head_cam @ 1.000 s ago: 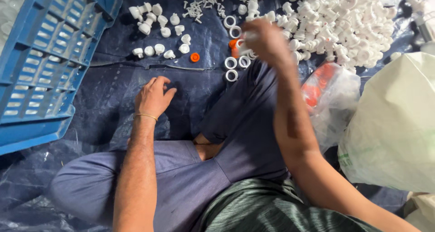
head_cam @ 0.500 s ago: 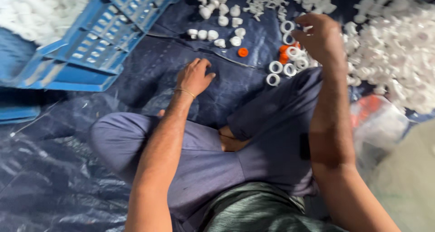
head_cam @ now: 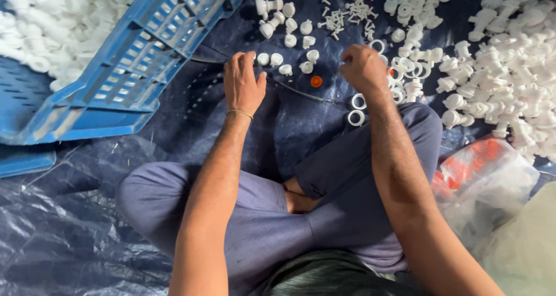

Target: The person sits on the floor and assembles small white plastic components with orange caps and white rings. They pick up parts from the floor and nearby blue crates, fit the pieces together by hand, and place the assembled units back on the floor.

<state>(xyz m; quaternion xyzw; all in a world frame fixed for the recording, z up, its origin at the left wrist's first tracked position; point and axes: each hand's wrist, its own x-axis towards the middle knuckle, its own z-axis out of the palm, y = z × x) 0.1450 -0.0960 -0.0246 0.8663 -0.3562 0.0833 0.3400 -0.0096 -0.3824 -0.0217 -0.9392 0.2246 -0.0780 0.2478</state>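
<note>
I sit cross-legged on a dark blue tarp (head_cam: 69, 232). My left hand (head_cam: 243, 85) lies palm down on the tarp, fingers together, its tips beside a few small white plastic caps (head_cam: 277, 60). My right hand (head_cam: 364, 69) hovers curled above white plastic rings (head_cam: 358, 102); whether it holds a piece is hidden. An orange cap (head_cam: 316, 81) lies between the hands. A cluster of small white pins (head_cam: 347, 9) lies farther out.
A blue slatted crate (head_cam: 133, 64) tilts at the left with white parts (head_cam: 52, 24) heaped behind it. A big pile of white fittings (head_cam: 504, 59) fills the right. A clear bag with orange pieces (head_cam: 480, 168) sits by my right knee.
The view has swung left, bringing the crate further in. My right hand drew back from the pile toward the rings. My left hand slid forward toward the caps.
</note>
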